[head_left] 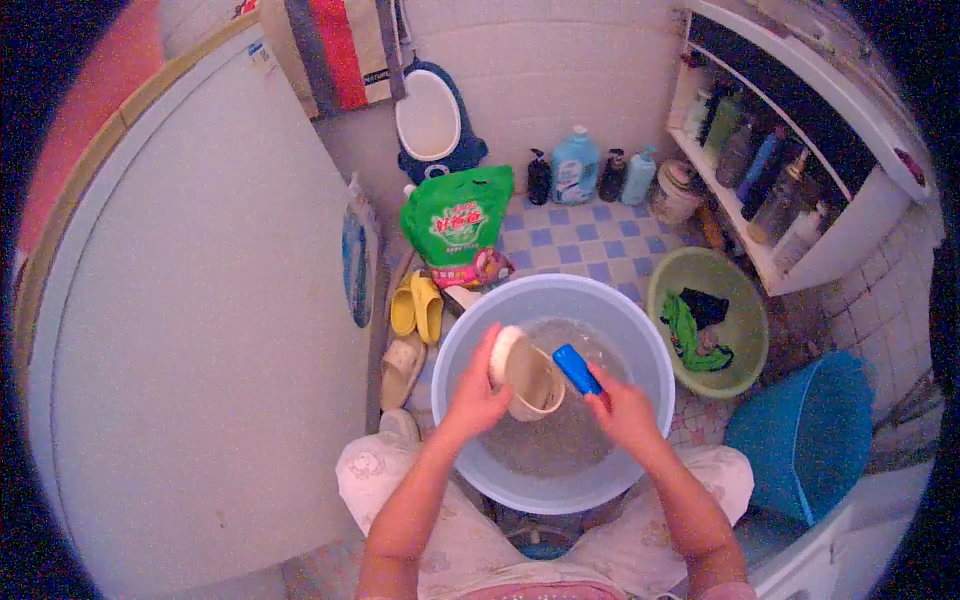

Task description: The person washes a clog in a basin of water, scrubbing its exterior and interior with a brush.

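Over a light blue basin (pixel 655 400) with murky water, my left hand (pixel 480 395) grips a beige shoe (pixel 530 380), its opening tilted toward the right. My right hand (pixel 622 408) is closed around a blue brush (pixel 577 370) just right of the shoe, with a small gap between the two. The brush's bristles cannot be made out.
Yellow slippers (pixel 415 305) and a beige slipper (pixel 402 368) lie left of the basin. A green detergent bag (pixel 458 220) stands behind it. At the right are a green basin (pixel 755 340) with clothes, a blue bucket (pixel 760 440) and a bottle shelf (pixel 720 215).
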Demonstrator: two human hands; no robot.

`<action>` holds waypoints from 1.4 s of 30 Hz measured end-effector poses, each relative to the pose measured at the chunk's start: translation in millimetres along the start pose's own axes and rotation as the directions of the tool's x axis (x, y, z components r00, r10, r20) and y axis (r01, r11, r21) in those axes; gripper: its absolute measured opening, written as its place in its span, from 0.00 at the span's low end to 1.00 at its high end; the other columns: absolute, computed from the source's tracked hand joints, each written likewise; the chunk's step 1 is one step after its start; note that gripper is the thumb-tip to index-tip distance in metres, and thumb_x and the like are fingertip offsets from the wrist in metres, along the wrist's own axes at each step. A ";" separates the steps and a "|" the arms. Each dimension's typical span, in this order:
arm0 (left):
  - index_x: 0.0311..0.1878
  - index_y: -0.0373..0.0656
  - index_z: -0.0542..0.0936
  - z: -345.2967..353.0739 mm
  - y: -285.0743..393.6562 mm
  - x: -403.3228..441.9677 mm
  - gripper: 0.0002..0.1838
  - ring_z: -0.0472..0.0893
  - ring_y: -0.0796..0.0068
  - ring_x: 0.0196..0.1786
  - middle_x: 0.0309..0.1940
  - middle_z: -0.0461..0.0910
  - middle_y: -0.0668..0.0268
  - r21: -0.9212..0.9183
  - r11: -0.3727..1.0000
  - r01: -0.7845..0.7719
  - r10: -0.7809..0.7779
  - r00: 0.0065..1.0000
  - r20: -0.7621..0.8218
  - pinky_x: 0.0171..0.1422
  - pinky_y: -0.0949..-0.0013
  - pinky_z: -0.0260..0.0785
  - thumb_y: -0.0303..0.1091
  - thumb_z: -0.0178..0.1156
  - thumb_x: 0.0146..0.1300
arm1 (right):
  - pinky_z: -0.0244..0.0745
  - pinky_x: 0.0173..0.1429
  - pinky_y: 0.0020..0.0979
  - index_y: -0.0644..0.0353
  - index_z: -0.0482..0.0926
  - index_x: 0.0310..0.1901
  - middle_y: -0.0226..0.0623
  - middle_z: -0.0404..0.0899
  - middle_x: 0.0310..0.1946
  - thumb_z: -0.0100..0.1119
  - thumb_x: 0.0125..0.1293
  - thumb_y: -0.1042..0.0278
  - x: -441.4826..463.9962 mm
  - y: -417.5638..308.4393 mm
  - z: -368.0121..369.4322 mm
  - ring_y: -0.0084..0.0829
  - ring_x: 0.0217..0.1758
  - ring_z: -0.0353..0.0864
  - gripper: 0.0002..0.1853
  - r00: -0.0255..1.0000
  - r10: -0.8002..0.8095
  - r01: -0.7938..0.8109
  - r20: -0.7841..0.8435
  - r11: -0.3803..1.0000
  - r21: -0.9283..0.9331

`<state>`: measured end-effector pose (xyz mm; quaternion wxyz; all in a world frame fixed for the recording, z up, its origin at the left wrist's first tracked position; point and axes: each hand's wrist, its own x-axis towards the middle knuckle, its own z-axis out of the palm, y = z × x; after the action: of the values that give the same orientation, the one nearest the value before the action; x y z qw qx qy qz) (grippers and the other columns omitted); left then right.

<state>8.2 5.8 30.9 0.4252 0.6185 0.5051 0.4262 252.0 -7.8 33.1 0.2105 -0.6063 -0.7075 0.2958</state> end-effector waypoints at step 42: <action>0.63 0.42 0.66 28.6 2.3 7.0 0.27 0.77 0.45 0.46 0.42 0.77 0.45 0.273 0.956 -0.111 0.070 0.985 0.155 0.50 0.54 0.68 0.30 0.58 0.59 | 0.75 0.35 0.46 0.46 0.82 0.40 0.43 0.79 0.28 0.55 0.58 0.61 -0.3 -16.0 20.4 0.43 0.31 0.81 0.10 0.982 -0.078 0.164 0.174 0.810 -0.563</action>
<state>37.0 9.7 25.9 0.3485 0.7240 0.4995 0.3240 227.0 -12.9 28.9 -0.0146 -0.5722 -0.8142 0.0970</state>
